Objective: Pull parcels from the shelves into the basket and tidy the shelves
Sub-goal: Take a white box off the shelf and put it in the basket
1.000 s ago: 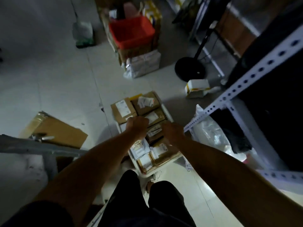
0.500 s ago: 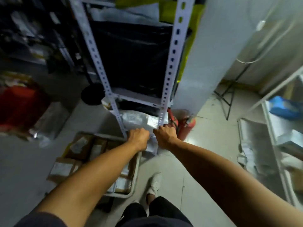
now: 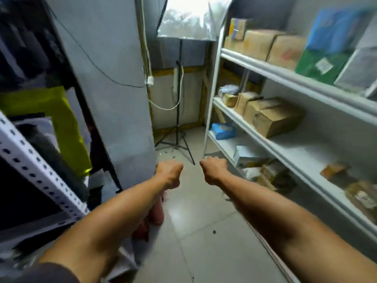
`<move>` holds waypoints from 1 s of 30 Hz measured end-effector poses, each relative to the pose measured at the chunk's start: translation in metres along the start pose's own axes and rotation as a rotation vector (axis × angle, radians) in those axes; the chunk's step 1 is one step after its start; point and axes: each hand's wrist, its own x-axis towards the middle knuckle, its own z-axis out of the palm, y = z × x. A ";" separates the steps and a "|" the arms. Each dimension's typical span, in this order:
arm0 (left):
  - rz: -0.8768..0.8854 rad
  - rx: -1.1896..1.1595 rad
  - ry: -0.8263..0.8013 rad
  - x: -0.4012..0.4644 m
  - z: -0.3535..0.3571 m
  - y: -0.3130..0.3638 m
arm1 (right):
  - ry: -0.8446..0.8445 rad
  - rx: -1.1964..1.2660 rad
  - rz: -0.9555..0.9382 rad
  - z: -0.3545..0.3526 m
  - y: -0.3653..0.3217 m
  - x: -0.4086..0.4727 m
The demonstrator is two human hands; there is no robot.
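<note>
One head-worn view only: the aisle floor [image 3: 204, 231] is looked down on, forward along it, white shelves [image 3: 285, 78] seen close at right, both forearms stretched out near the lens.

brown parcels [image 3: 273, 117] — white shelves [image 3: 289, 144], right

Your 2 forearms bare, wrist to above elbow. Your left hand [image 3: 170, 173] and right hand [image 3: 214, 169]: no gloves, no rings, no watch visible. Dark grey sleeve [image 3: 47, 272] edge at your left upper arm, short cut.
</note>
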 end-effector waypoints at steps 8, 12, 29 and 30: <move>0.188 -0.032 0.218 0.107 -0.088 0.095 | 0.058 0.032 0.255 -0.028 0.143 0.019; 0.269 -0.019 0.287 0.141 -0.119 0.129 | 0.082 0.050 0.374 -0.041 0.185 0.018; 0.696 -0.281 0.492 0.268 -0.254 0.244 | 0.302 0.139 0.793 -0.099 0.314 0.011; 0.716 -0.292 0.497 0.273 -0.259 0.256 | 0.303 0.133 0.815 -0.098 0.324 0.006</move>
